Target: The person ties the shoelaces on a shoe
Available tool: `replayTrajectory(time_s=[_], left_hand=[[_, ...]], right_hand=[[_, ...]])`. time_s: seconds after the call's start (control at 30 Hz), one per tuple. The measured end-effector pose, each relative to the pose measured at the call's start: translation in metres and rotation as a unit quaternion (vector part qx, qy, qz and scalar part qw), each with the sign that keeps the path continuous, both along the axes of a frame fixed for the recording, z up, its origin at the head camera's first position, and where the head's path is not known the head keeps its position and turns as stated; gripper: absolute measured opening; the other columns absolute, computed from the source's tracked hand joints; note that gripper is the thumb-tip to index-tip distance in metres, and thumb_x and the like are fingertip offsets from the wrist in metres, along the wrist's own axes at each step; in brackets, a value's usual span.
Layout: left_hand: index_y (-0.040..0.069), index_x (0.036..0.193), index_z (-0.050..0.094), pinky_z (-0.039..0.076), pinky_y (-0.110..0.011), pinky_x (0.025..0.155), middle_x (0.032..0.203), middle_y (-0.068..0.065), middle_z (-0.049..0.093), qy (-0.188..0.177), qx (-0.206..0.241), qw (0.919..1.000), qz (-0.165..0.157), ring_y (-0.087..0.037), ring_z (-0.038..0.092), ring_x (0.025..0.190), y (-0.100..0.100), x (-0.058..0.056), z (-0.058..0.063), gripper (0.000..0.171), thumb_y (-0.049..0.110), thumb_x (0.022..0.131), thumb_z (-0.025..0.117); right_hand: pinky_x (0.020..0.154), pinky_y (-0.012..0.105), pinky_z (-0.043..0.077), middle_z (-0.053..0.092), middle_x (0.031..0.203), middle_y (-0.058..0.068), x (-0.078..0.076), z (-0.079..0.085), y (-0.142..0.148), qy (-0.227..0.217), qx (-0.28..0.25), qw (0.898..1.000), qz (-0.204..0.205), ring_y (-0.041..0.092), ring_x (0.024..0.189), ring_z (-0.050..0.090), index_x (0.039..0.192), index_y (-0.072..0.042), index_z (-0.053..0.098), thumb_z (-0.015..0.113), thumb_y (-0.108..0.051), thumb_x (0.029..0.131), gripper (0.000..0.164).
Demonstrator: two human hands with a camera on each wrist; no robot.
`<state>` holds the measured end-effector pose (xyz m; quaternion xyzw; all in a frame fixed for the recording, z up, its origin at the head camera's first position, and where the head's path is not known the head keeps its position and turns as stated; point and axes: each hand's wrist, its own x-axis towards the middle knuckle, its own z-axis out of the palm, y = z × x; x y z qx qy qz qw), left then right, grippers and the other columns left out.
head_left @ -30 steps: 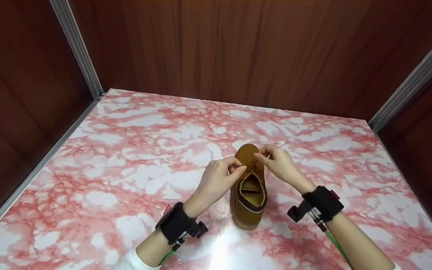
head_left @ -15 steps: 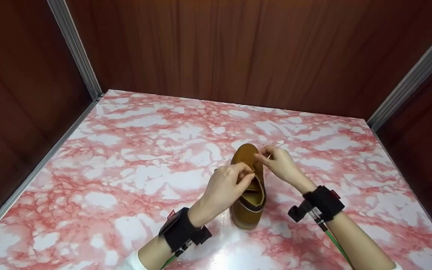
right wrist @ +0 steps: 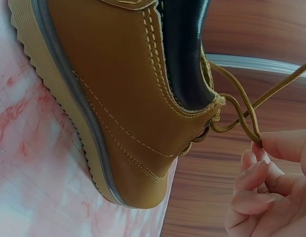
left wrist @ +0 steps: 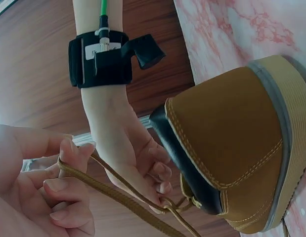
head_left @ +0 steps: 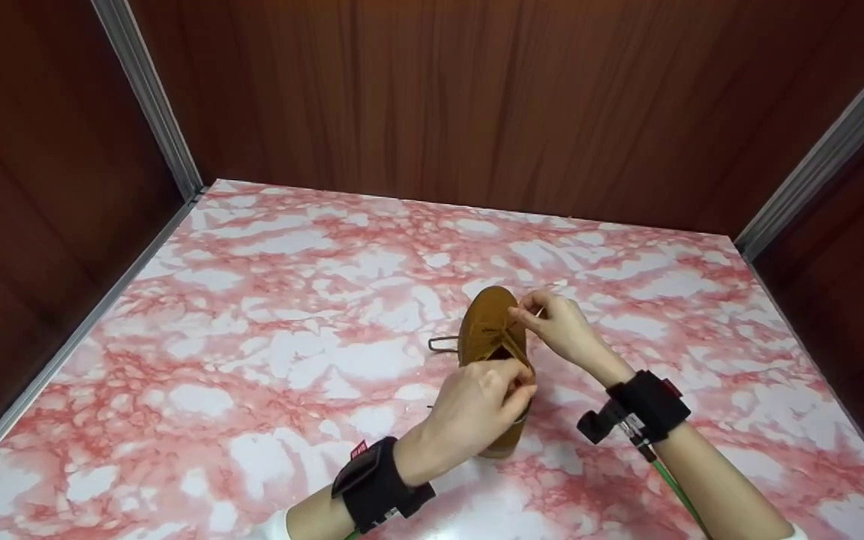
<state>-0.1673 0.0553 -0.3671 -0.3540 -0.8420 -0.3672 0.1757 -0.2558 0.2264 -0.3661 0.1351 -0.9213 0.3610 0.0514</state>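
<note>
A tan ankle boot (head_left: 486,319) with a dark padded collar stands upright on the table, its toe pointing away from me. My left hand (head_left: 477,405) pinches a brown shoelace (left wrist: 118,200) between thumb and fingers, over the boot's opening, and covers part of the opening and heel in the head view. In the left wrist view the lace bends round its fingertips and runs taut towards the boot. My right hand (head_left: 561,328), by the right side of the laced front, pinches a loop of lace (right wrist: 251,123) between thumb and forefinger.
A thin lace loop (head_left: 443,343) sticks out to the left of the boot. The table (head_left: 289,300) has a red and white marbled top. Dark wood panels (head_left: 432,105) close off the back and both sides, with metal posts (head_left: 154,90) at the corners.
My left hand has moved from the laced front back towards the heel and slightly right, drawing the lace along. A lace loop now shows left of the boot. My right hand stays almost still.
</note>
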Motion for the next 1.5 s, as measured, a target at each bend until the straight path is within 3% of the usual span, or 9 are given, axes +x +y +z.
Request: replayTrajectory(time_s=[0.17,0.27,0.57,0.77,1.0,1.27,1.5], left_hand=[[0.011,0.082,0.065,0.044,-0.019,0.059,0.077,0.004,0.062,0.034,-0.035,0.9988,0.005,-0.006,0.058,0.069,0.008,0.002,-0.008,0.006,0.016,0.085,0.063],[0.012,0.081,0.064,0.044,-0.02,0.058,0.075,0.005,0.061,0.072,-0.068,0.995,0.012,-0.008,0.058,0.068,0.013,0.003,-0.012,0.007,0.018,0.085,0.063],[0.013,0.075,0.06,0.042,-0.018,0.051,0.066,0.006,0.057,0.179,-0.155,0.9713,0.029,-0.008,0.053,0.057,0.03,0.008,-0.026,0.013,0.022,0.083,0.064],[0.014,0.073,0.06,0.042,-0.019,0.049,0.064,0.006,0.056,0.215,-0.186,0.958,0.037,-0.008,0.052,0.055,0.038,0.011,-0.032,0.017,0.027,0.083,0.064],[0.016,0.068,0.061,0.039,-0.018,0.044,0.058,0.007,0.054,0.236,-0.195,0.9512,0.039,-0.006,0.049,0.048,0.042,0.015,-0.036,0.019,0.029,0.081,0.066],[0.017,0.059,0.055,0.034,-0.019,0.04,0.05,0.009,0.046,0.226,-0.194,0.9545,0.018,-0.005,0.048,0.043,0.044,0.017,-0.037,0.027,0.029,0.081,0.066],[0.016,0.056,0.051,0.034,-0.019,0.038,0.048,0.008,0.042,0.209,-0.16,0.9644,0.018,-0.007,0.046,0.041,0.04,0.007,-0.028,0.03,0.02,0.085,0.061]], right_hand=[[0.051,0.027,0.036,0.051,0.065,-0.001,0.0,-0.001,0.001,-0.002,-0.003,1.0,0.002,0.014,0.058,0.045,0.08,-0.004,0.058,0.06,-0.021,0.088,0.019],[0.051,0.028,0.036,0.051,0.065,-0.001,0.001,-0.001,0.001,-0.004,-0.003,1.0,0.001,0.014,0.057,0.045,0.08,-0.004,0.058,0.06,-0.021,0.089,0.02],[0.052,0.028,0.036,0.054,0.069,0.0,0.002,-0.002,0.003,-0.004,0.001,1.0,0.0,0.015,0.061,0.048,0.083,-0.004,0.059,0.06,-0.023,0.089,0.02],[0.052,0.028,0.037,0.053,0.069,0.001,0.003,-0.003,0.004,-0.005,0.0,1.0,0.008,0.015,0.06,0.048,0.083,-0.004,0.058,0.059,-0.022,0.089,0.019],[0.052,0.027,0.039,0.052,0.068,0.0,0.002,-0.004,0.005,-0.002,-0.007,1.0,0.02,0.014,0.057,0.048,0.083,-0.004,0.059,0.059,-0.022,0.089,0.019],[0.05,0.025,0.036,0.051,0.067,0.0,0.001,-0.006,0.005,0.006,-0.015,1.0,0.027,0.013,0.057,0.045,0.082,-0.003,0.059,0.061,-0.019,0.088,0.017],[0.051,0.027,0.036,0.051,0.067,-0.001,0.003,-0.004,0.007,-0.008,-0.012,1.0,0.026,0.014,0.057,0.045,0.082,-0.005,0.06,0.059,-0.022,0.089,0.018]])
